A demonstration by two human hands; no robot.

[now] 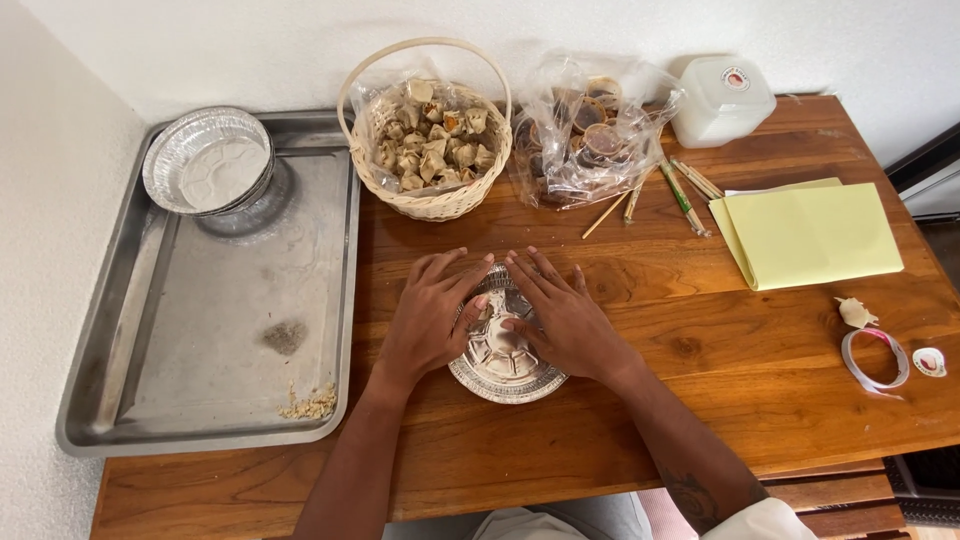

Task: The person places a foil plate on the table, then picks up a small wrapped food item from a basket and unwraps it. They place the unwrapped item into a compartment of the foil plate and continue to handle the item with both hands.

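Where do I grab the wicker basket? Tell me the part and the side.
Take the basket by its arched handle, coming from above. The handle rises clear over the bag of wrapped pieces that fills it, and the top is open, while a bag of cups crowds its right side.

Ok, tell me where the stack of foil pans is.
In the head view, the stack of foil pans sits far left, in the back corner of the metal tray, beside the wicker basket.

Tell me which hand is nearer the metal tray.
Left. The left hand rests on the foil dish, just right of the metal tray; the right hand sits on the dish's far side, farther off.
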